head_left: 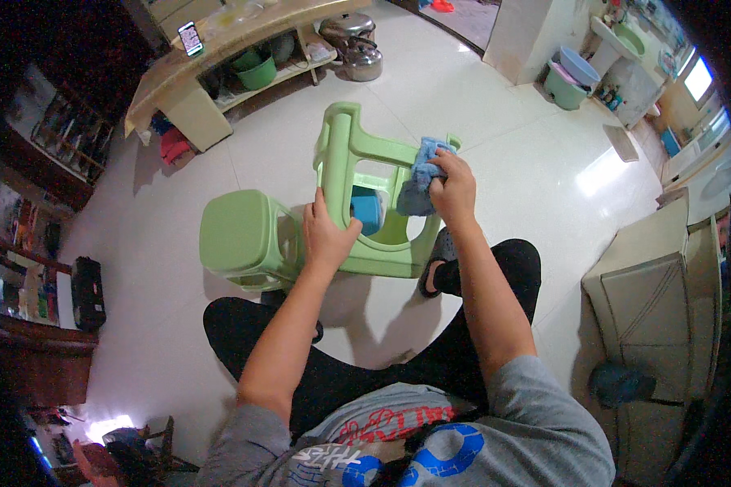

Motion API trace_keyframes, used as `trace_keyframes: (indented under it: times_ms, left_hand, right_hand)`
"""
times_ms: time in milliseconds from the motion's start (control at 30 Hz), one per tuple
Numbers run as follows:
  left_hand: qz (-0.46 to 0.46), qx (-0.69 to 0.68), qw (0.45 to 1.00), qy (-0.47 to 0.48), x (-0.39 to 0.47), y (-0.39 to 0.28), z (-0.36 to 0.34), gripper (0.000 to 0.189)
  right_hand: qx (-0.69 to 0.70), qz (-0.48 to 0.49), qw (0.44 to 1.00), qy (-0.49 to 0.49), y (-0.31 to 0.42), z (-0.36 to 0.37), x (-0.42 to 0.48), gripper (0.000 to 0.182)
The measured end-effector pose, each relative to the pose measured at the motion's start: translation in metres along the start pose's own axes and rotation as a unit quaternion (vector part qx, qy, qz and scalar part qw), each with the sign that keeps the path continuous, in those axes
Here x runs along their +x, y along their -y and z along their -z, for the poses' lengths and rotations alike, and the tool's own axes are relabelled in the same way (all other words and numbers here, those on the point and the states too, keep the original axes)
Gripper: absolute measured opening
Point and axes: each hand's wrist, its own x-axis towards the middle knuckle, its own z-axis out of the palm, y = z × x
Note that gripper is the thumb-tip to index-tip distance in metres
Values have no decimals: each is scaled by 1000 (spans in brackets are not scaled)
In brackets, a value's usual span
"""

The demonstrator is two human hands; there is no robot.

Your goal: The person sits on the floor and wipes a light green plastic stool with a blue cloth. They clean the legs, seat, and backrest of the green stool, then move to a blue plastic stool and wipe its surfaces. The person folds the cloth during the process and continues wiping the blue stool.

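Note:
Before me stands a light-green moulded plastic frame [339, 146] with large openings, perhaps a baby chair or a rack. My left hand [329, 236] grips its thick near-left rail, thumb on the right side and fingers along the left. In my right hand [455, 189] is a bunched blue cloth [423, 176], pressed against the frame's right side. Part of the frame under the cloth is hidden. Through an opening shows a blue container [366, 213], partly covered by the rail. A square green plastic stool [234, 231] stands beside the frame, left of my left hand.
A low counter [231, 45] at the far left carries a lit phone [190, 39]; green basins [257, 72] sit beneath. A metal kettle [362, 59] is on the tiled floor. Stacked basins [569, 79] stand far right, a beige cabinet [646, 298] at right. My slippered foot [441, 259] is beside the frame.

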Motion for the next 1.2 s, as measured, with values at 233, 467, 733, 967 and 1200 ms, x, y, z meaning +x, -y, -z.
trace_keyframes:
  times_ms: [233, 467, 733, 967, 1200]
  left_hand:
    - [-123, 20, 992, 0, -18, -21, 20, 101]
    - [-183, 80, 980, -19, -21, -39, 34, 109]
    - [-150, 77, 986, -21, -10, -21, 23, 111]
    - [-135, 52, 989, 16, 0, -10, 35, 108]
    - [-198, 70, 977, 34, -11, -19, 30, 100]
  right_hand:
    - [87, 100, 988, -74, 66, 11, 11, 50]
    - [14, 154, 975, -161, 90, 20, 31, 52]
    - [29, 172, 984, -30, 90, -22, -7, 38]
    - [-31, 281, 958, 38, 94, -18, -10, 22]
    - [-61, 129, 985, -96, 68, 9, 26, 44]
